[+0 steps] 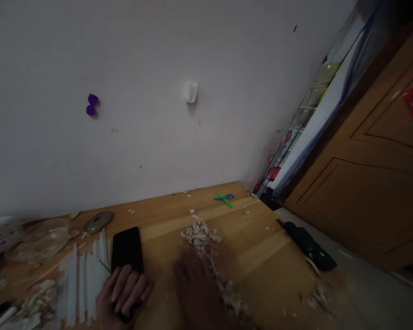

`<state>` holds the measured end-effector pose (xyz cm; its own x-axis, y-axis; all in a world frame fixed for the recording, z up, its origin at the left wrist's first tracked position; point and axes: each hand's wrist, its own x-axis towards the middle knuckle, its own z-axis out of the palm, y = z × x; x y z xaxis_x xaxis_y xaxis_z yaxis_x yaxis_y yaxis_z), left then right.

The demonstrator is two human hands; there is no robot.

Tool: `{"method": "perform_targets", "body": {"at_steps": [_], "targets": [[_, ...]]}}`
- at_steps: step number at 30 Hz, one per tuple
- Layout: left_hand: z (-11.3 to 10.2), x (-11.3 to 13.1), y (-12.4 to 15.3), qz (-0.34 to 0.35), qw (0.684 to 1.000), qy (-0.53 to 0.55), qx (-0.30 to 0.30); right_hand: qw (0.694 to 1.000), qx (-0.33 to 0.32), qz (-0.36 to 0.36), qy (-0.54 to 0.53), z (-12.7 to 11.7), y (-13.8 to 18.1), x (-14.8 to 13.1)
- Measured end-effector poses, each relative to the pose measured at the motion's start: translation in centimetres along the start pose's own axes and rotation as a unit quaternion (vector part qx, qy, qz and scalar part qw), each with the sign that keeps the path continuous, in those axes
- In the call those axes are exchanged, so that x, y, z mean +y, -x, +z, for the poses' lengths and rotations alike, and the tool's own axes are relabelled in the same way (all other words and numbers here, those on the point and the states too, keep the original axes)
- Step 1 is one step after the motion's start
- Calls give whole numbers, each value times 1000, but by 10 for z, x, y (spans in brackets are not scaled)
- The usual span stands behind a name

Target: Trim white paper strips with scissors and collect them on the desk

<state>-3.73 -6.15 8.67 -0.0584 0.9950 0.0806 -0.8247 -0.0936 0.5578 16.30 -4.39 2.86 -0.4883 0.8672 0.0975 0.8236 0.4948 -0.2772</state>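
My left hand (121, 295) rests on the near end of a black phone (126, 250) lying flat on the wooden table (261, 250), fingers curled over it. My right hand (198, 293) is blurred and lies flat on the tabletop, just below a pile of pale wood chips (200, 233). More chips trail along its right side. Whether the right hand holds anything cannot be made out.
White strips (82, 275) lie left of the phone. A clear bowl (41, 240) and a round metal lid (98, 221) sit at the far left. Green-blue scissors (225, 199) lie near the wall. A black folded umbrella (308, 246) lies at the table's right edge, a wooden door (375, 174) beyond.
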Motion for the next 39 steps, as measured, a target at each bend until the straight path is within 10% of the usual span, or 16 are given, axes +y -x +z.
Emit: {"method": "perform_targets", "body": {"at_steps": [6, 12, 19, 32, 39], "targets": [[1, -1, -4, -94, 982, 151, -69, 999, 11, 46, -18, -35, -19, 65], [3, 2, -5, -117, 976, 176, -52, 955, 67, 94, -274, -44, -106, 135], [1, 1, -7, -114, 977, 182, -10, 936, -18, -9, -351, -38, -180, 131], [1, 0, -7, -113, 979, 169, -7, 864, -271, -190, -380, -85, -35, 110], [-6, -7, -11, -112, 981, 157, -15, 897, -223, -142, -354, -134, 50, 112]]}}
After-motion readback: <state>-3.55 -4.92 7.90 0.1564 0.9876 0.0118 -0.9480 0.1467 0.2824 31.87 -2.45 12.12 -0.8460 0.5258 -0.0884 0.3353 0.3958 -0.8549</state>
